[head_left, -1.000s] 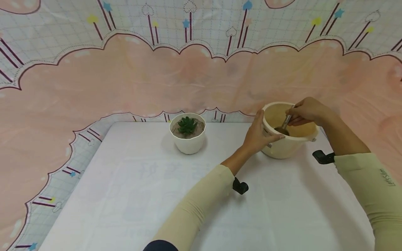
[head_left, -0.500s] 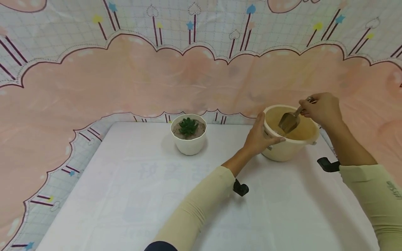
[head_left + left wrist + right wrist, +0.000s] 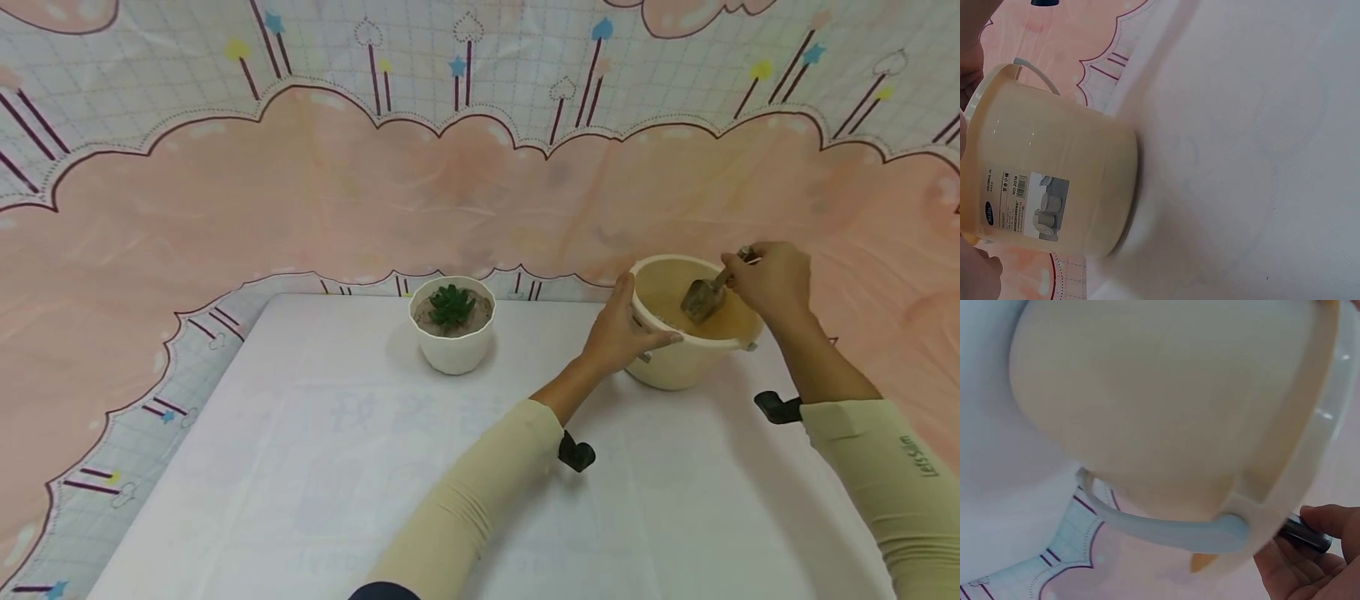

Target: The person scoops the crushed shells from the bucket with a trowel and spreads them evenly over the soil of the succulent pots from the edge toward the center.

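Observation:
A cream plastic bucket [image 3: 667, 367] stands at the far right of the white table. My left hand [image 3: 617, 329] grips its rim from the left, thumb across the near side. Over the bucket's mouth, my right hand [image 3: 776, 279] pinches the handle of a small metal scoop [image 3: 702, 302]. The scoop's blade points down and left, inside the rim. In the right wrist view, the fingers [image 3: 1329, 519] hold the dark end of the handle beyond the rim. A printed label [image 3: 1025, 203] shows on the bucket's side in the left wrist view. What lies at the bucket's bottom is hidden.
A small green succulent [image 3: 452, 307] grows in a white pot [image 3: 453, 354] left of the bucket, near the table's back edge. The bucket's grey carrying handle [image 3: 1172, 531] hangs down at its side. A patterned pink cloth [image 3: 375, 192] hangs behind the white table [image 3: 315, 467].
My right hand has drawn the scoop up from deep in the bucket and shifted it right, then lowered it slightly. My left hand has kept its grip on the rim.

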A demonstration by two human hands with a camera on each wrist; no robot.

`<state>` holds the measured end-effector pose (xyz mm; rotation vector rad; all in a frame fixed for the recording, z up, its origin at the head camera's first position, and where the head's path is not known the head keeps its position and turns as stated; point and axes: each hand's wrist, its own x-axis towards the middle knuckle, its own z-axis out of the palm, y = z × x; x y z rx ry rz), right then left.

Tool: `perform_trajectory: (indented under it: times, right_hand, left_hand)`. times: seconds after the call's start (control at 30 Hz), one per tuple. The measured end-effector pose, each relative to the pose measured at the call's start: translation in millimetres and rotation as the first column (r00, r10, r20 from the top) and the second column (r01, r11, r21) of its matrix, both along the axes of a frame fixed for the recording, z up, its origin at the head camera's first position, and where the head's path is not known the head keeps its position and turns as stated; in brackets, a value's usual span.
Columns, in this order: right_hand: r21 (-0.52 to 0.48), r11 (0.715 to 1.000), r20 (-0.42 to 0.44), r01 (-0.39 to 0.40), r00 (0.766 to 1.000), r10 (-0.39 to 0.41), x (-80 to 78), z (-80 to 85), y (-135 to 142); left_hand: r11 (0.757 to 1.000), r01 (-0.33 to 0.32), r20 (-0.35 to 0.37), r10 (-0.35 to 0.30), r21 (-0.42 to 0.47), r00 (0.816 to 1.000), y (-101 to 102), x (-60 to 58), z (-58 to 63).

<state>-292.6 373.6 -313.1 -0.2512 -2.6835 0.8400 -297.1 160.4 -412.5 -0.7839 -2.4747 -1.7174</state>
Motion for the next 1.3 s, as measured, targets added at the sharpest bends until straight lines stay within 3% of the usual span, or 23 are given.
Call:
perform_trajectory:
  times: [0.13, 0.3, 0.53, 0.77, 0.97, 1.3]
  right_hand:
    - [0.001, 1.0, 0.009, 0.024, 1.0, -0.024, -3.3, -6.6, 4]
    - [-0.091, 0.996, 0.009, 0.007, 1.0, -0.006, -8.9, -16.8, 5]
    - [-0.035, 0.999, 0.002, 0.01, 1.0, -0.01, -11.7, -28.7, 4]
    - [-0.102, 0.995, 0.017, 0.018, 1.0, -0.016, -16.0, -31.4, 3]
    - [-0.221, 0.975, 0.052, 0.036, 0.998, -0.025, -17.8, -30.6, 3]
    - [-0.331, 0.941, 0.073, 0.065, 0.996, -0.043, -20.0, -31.0, 4]
  left_hand:
    - [1.0, 0.002, -0.009, -0.003, -0.014, 1.0, 0, 0.3, 0.7]
    - [1.0, -0.007, -0.004, 0.007, -0.029, 1.0, 0, 0.0, 1.2]
    - [0.999, -0.003, -0.012, 0.002, -0.052, 1.0, 0, 0.5, 0.7]
    - [0.998, -0.012, -0.008, 0.011, -0.068, 1.0, -1, -0.5, 0.9]
    - [0.996, -0.024, -0.008, 0.023, -0.082, 1.0, -2, 0.5, 2.1]
    - [0.995, -0.033, -0.008, 0.033, -0.091, 0.999, 0, 0.5, 3.3]
